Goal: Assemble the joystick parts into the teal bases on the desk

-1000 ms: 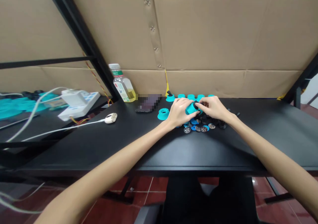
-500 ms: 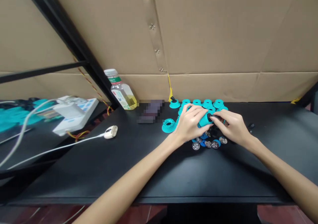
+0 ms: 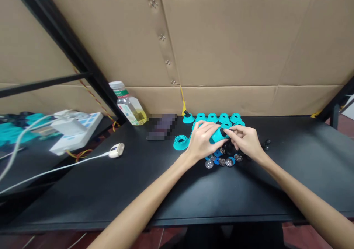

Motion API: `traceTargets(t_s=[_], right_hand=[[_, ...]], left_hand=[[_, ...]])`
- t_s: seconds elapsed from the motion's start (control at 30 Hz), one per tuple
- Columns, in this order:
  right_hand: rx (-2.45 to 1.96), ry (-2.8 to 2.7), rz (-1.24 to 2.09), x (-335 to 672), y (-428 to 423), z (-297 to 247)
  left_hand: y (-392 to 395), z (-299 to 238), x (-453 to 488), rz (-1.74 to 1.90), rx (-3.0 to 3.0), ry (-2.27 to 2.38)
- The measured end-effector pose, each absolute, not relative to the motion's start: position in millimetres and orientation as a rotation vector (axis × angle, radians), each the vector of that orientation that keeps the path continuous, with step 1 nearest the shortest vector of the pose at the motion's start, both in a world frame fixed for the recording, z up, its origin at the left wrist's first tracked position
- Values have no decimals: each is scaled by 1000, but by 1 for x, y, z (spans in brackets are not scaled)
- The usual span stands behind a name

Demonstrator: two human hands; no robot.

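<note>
My left hand (image 3: 201, 141) is wrapped round a turquoise plastic ring-shaped part (image 3: 215, 136), which is tilted toward the right. At that part's end sits a small black knob-like piece (image 3: 222, 132), pinched by the fingers of my right hand (image 3: 246, 140). Behind the hands stand rows of matching turquoise flanged rings (image 3: 212, 117), partly covered by my fingers. One more flanged ring (image 3: 181, 142) lies left of my left hand. Below the hands are several shiny metal discs (image 3: 229, 162) and blue discs (image 3: 217, 161). Black small parts under my right hand are mostly hidden.
On the black table (image 3: 132, 190) a bottle of yellow liquid (image 3: 131, 107) leans at the back left, beside a blurred dark flat object (image 3: 162, 126). A white cable ends in a cream plug (image 3: 116, 150). At the far left lies a power strip (image 3: 77, 133). Cardboard (image 3: 235, 39) walls the back.
The camera view has shifted, so everything appears a little further left and lower. Both hands keep hold of the same turquoise part and black piece.
</note>
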State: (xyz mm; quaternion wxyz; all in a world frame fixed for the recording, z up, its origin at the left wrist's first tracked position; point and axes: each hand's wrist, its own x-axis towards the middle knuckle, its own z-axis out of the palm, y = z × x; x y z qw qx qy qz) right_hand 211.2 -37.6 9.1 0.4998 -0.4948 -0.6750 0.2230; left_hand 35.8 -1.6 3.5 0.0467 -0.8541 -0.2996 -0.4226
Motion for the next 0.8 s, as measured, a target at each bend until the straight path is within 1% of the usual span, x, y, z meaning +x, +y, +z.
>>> traceTargets(t_s=[0.17,0.3,0.37,0.43,0.5,0.57,0.8], right_hand=[[-1159,-1718,610,210,-29,21],[-1082,-1914,840,212,-25,39],[-1069,-1961,876,210,-24,44],[-1121,-1953,775,204,-24,42],[-1211,-1880,565,197,-23,36],[-1268,-1851,434,191,-22,29],[-1135,-1953,140,193,-29,21]], left_hand=[[0,-3,34,-1387,-2591,-1011],[-2,-3,29,-1431,-2651,-1019],[-3,-2,25,-1420,-2655,-1014],[-4,-1,22,-1400,-2627,-986],[-3,-2,21,-1356,-2598,-946],[-1,-4,20,-1314,-2572,-929],[2,-3,25,-1280,-2534,-875]])
